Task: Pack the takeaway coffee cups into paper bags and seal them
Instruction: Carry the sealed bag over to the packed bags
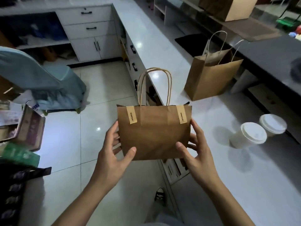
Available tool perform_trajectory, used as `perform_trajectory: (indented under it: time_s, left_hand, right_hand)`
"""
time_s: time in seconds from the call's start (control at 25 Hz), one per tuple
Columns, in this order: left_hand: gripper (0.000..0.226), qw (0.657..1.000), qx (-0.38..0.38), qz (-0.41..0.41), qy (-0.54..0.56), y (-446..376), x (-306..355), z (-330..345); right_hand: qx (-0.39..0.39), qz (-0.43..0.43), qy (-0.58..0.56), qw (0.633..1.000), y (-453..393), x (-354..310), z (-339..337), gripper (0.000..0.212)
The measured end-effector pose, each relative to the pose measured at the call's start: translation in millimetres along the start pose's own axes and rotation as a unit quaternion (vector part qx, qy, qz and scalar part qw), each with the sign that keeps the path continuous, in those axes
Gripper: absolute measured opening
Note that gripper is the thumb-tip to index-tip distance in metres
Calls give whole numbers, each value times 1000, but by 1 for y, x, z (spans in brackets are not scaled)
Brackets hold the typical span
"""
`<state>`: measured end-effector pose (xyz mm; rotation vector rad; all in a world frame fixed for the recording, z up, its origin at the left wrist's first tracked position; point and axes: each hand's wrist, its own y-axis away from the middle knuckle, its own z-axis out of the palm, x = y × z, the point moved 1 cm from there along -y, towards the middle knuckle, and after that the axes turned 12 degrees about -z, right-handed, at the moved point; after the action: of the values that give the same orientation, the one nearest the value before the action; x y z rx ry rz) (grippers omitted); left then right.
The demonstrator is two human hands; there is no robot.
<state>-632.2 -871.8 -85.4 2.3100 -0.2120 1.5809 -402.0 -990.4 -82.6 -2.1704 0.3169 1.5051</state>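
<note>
A small brown paper bag with twisted paper handles is held up in the air, over the near edge of the long white glossy desk and the floor beside it. Its top is folded shut and fastened by two tan tape strips printed "Good luck", one near each upper corner, and its handles stand upright. The left hand grips the bag's left side, thumb on the front face and fingers curled behind; the right hand grips the right side the same way.

Right of the held bag, two white paper cups with white lids stand on the desk, touching or just beside each other. Beyond the held bag and to its right, a larger open brown paper bag stands upright on the desk, its handles up.

Left of the held bag lies a floor of pale glossy tiles, with light spots reflected in it. Farther left of the bag stands a pale blue bin with a tilted lid, and beyond the bag, at the far end of the room, white cabinets with black handles. A dark raised counter runs along the desk's far side, right of the open bag.
</note>
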Motion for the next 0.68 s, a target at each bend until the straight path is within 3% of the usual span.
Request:
perform_trajectory:
  time_s: [0.32,0.68]
  left_hand:
    - [90,996,85,-25,9,-65,33,8]
    - [90,994,109,-27,14,-134,63,16]
  right_hand:
    - [-71,-25,-37,997,-119,28,5,76]
    - [-93,-37,-46,994,-220,44,12,78]
